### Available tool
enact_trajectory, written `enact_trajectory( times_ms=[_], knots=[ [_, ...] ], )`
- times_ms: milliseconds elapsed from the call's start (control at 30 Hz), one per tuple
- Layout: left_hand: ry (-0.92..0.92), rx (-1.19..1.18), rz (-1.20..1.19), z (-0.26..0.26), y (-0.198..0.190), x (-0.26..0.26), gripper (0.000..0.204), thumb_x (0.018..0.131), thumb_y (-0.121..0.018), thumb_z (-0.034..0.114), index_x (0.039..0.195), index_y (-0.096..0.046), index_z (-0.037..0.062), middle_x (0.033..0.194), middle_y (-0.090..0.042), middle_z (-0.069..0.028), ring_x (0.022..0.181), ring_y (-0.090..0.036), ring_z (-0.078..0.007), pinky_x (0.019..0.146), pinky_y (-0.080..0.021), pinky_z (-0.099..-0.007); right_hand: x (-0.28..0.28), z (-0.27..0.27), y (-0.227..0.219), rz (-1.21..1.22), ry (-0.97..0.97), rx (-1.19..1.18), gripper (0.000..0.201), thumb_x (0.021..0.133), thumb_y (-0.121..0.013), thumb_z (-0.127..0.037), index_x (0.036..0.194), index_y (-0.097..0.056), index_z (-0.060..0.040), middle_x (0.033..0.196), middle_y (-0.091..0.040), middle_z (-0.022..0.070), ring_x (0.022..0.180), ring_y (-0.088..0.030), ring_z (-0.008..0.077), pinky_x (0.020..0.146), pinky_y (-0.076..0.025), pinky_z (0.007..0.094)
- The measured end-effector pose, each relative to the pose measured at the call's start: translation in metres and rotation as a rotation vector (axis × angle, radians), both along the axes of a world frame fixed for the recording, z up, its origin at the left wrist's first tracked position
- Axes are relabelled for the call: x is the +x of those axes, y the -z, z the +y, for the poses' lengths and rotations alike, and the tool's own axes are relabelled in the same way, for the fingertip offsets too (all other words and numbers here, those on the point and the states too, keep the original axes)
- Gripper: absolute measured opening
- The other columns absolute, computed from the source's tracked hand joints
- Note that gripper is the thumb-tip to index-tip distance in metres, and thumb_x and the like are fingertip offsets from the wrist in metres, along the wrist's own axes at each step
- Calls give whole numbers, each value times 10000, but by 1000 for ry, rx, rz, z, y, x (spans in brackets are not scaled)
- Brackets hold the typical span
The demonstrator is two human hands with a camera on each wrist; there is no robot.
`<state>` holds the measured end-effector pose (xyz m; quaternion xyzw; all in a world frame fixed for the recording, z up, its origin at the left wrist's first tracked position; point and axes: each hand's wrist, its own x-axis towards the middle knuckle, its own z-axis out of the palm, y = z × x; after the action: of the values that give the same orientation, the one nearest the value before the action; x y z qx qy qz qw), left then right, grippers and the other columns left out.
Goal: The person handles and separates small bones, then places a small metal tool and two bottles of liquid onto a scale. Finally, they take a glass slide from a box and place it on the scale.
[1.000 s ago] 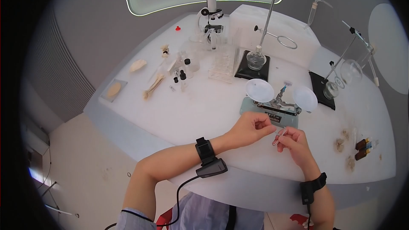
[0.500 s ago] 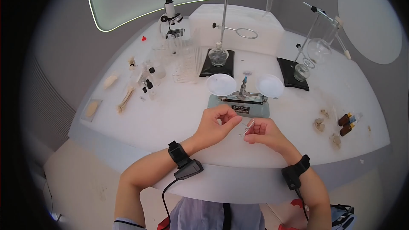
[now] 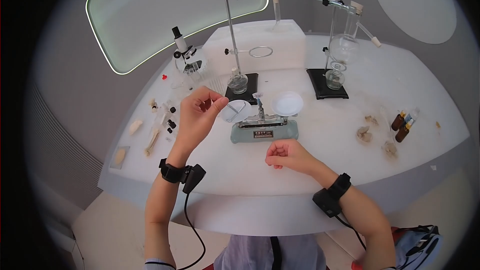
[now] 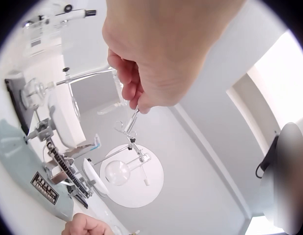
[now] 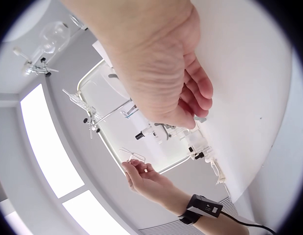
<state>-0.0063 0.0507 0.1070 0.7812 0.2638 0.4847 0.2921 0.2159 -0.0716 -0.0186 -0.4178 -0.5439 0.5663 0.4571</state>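
My left hand (image 3: 200, 115) is raised over the table to the left of the balance and pinches a small bent-wire metal clip (image 4: 131, 122) between thumb and fingertips. In the head view the clip overlaps the left pan (image 3: 242, 116) of the pale green balance (image 3: 241, 133). Thin prongs and a loop of the clip stick out past the fingertips. My right hand (image 3: 290, 156) is low over the tabletop, just in front of the balance. Its fingers curl loosely, and the right wrist view shows nothing in them.
Behind the balance, two stands on black bases (image 3: 327, 84) carry glassware. A microscope (image 3: 182, 47) is at the back left. Bones (image 3: 152, 143) and small black-capped bottles lie on the left. Brown bottles (image 3: 402, 132) and dried brownish pieces (image 3: 364, 134) lie on the right.
The clip was in the right fingers earlier, and the left hand now holds it. The left hand has risen leftward; the right hand has let go. The head view has shifted.
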Motion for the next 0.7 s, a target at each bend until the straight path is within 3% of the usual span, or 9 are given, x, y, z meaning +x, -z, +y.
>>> enact_trajectory(
  times_ms=[67, 100, 133, 200, 233, 300, 400, 700],
  knots=[
    [-51, 311, 231, -14, -23, 10, 131, 838, -742, 121, 772, -673, 32, 712, -582, 12, 707, -518, -99, 646, -401, -265, -1, 0, -1, 8, 14, 5, 147, 876, -718, -140, 899, -636, -20, 832, -660, 32, 711, -612, 88, 626, -503, 223],
    [-42, 429, 260, -22, -32, 23, 105, 789, -753, 97, 751, -681, 31, 706, -572, -24, 724, -506, -167, 628, -393, -296, -1, -1, -1, 10, 13, 7, 149, 879, -716, -144, 898, -636, -20, 829, -661, 32, 705, -611, 89, 620, -500, 224],
    [-36, 423, 260, -25, -36, 34, 105, 789, -753, 97, 751, -681, 31, 706, -572, -24, 724, -506, -167, 628, -393, -296, -1, -1, 0, 11, 18, 0, 149, 879, -716, -144, 898, -636, -20, 829, -661, 32, 705, -611, 89, 620, -500, 224],
    [-23, 752, 355, -28, -44, 56, 93, 766, -765, 92, 757, -695, 32, 739, -601, -39, 778, -524, -197, 677, -402, -312, 0, 1, 2, -1, 5, 24, 148, 882, -711, -146, 898, -636, -19, 815, -660, 31, 694, -611, 91, 614, -496, 225],
    [-21, 752, 354, -29, -45, 67, 93, 766, -765, 92, 757, -695, 32, 739, -601, -39, 778, -524, -197, 677, -402, -312, 0, 1, 2, -1, 7, 23, 148, 882, -711, -146, 898, -636, -19, 815, -660, 31, 694, -611, 91, 614, -496, 225],
    [-1, 884, 481, -29, -46, 86, 80, 744, -772, 89, 765, -717, 35, 814, -630, -43, 874, -532, -221, 779, -398, -342, 1, 1, 1, -27, -5, 25, 118, 900, -692, -132, 919, -638, -30, 834, -670, 37, 695, -608, 94, 643, -501, 226],
    [-2, 859, 598, -14, -36, 108, 74, 740, -776, 95, 764, -734, 39, 883, -637, -41, 965, -523, -227, 867, -369, -366, 1, 1, 4, -21, 4, 42, 115, 899, -693, -132, 915, -640, -31, 831, -673, 38, 693, -608, 94, 636, -498, 228],
    [13, 781, 638, 5, -23, 126, 100, 738, -782, 126, 783, -755, 42, 952, -654, -41, 1034, -514, -250, 891, -367, -400, 0, 3, 7, -10, 2, 58, 105, 897, -691, -124, 908, -646, -29, 819, -673, 37, 684, -608, 95, 623, -493, 225]
  ],
)
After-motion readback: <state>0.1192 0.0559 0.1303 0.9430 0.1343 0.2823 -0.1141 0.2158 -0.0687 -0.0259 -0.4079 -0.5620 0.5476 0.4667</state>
